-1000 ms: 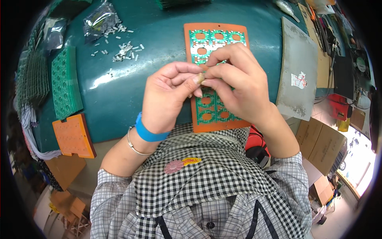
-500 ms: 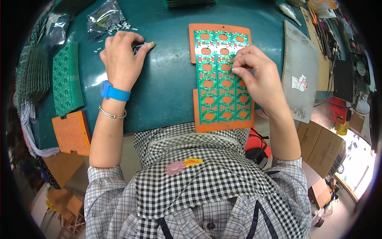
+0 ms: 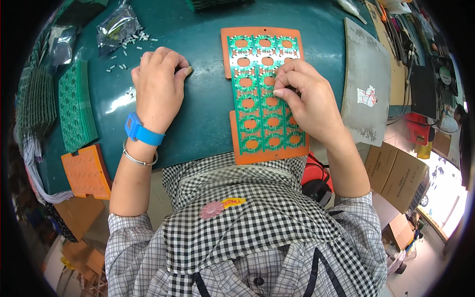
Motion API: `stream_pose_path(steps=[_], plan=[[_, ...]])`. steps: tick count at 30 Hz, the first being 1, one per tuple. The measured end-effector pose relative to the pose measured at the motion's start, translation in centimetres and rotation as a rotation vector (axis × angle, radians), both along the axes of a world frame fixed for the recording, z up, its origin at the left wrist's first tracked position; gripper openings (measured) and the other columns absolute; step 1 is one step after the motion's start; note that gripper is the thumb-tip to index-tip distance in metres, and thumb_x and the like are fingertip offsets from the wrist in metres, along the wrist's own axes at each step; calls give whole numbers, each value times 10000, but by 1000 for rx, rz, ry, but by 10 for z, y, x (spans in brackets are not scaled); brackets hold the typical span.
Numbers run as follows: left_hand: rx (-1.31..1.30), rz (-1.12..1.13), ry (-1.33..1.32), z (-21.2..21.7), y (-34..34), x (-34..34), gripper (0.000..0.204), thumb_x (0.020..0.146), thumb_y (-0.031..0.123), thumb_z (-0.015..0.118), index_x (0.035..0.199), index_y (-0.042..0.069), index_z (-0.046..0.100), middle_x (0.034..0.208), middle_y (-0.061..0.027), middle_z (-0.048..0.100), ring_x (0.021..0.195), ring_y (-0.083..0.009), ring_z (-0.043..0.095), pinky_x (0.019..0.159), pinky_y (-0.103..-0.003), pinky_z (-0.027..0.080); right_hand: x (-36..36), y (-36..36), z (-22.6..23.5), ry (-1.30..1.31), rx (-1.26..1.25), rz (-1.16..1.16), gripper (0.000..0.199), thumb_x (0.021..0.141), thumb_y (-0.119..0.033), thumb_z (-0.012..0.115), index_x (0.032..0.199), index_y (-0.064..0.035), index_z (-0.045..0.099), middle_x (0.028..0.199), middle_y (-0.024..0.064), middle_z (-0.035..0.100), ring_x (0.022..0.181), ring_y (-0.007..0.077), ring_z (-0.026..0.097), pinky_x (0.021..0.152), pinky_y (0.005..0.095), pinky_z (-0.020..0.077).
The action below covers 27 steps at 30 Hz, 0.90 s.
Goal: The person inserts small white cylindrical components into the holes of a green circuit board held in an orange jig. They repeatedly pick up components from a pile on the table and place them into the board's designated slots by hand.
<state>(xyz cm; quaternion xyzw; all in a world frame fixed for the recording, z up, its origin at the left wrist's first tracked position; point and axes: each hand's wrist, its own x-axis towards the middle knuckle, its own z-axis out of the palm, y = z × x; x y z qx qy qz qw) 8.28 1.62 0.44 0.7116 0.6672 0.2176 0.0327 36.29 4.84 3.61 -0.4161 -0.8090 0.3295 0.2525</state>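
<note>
A green circuit board panel with rows of oval cut-outs lies on an orange fixture plate to the right of centre. Over its right column is my right hand, thumb and index finger pinched together at the middle column; anything between the fingertips is too small to make out. My left hand rests on the table left of the panel, fingers curled and thumb against the index finger. What it may hold is hidden. Small white components lie scattered beyond it, beside a clear plastic bag.
Stacked green panels stand at the left, with another orange plate nearer me. To the right is a grey board with a sticker. More green panels sit at the far edge of the green table. A cardboard box stands lower right.
My left hand has drawn back from the scattered white components, toward me. My right hand has shifted slightly left and nearer over the panel, still pinched. The whole view has shifted a little.
</note>
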Motion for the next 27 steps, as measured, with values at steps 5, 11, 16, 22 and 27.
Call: stream_pose_path(steps=[5, 11, 16, 22, 27], plan=[[-5, -22, -59, 6, -1, 1, 59, 888, 68, 682, 927, 57, 638, 898, -53, 651, 889, -265, 589, 806, -374, 435, 1, -1, -3, 11, 8, -19, 85, 797, 66, 699, 843, 35, 635, 937, 103, 642, 902, 300, 675, 782, 395, 544], [-83, 14, -368, 17, -6, 7, 95, 907, -2, 667, 998, 21, 666, 901, -78, 693, 823, -162, 657, 769, -296, 530, 3, 0, -7, 3, 56, 1, 99, 813, 75, 697, 870, 41, 624, 954, 102, 628, 869, 251, 640, 761, 348, 532], [-67, 2, -547, 27, -13, 18, 185, 907, -30, 669, 1090, 2, 673, 928, -73, 717, 890, -124, 684, 818, -271, 541, -2, -4, -13, -7, 201, -40, 151, 762, 47, 735, 864, 25, 626, 935, 107, 627, 901, 310, 633, 764, 401, 542], [-59, -99, -655, 37, -28, 40, 286, 894, -64, 672, 1171, -9, 634, 967, -104, 741, 938, -150, 714, 842, -275, 540, -5, -11, -17, -147, 375, 25, 187, 712, 41, 755, 844, 17, 626, 955, 106, 614, 927, 308, 614, 752, 396, 548], [-34, -148, -688, 42, -36, 53, 375, 881, -63, 689, 1238, 17, 605, 961, -95, 762, 930, -152, 721, 846, -267, 533, -3, -9, -6, -72, 286, 30, 209, 699, 12, 780, 852, -9, 640, 969, 89, 617, 923, 285, 618, 732, 376, 540]])
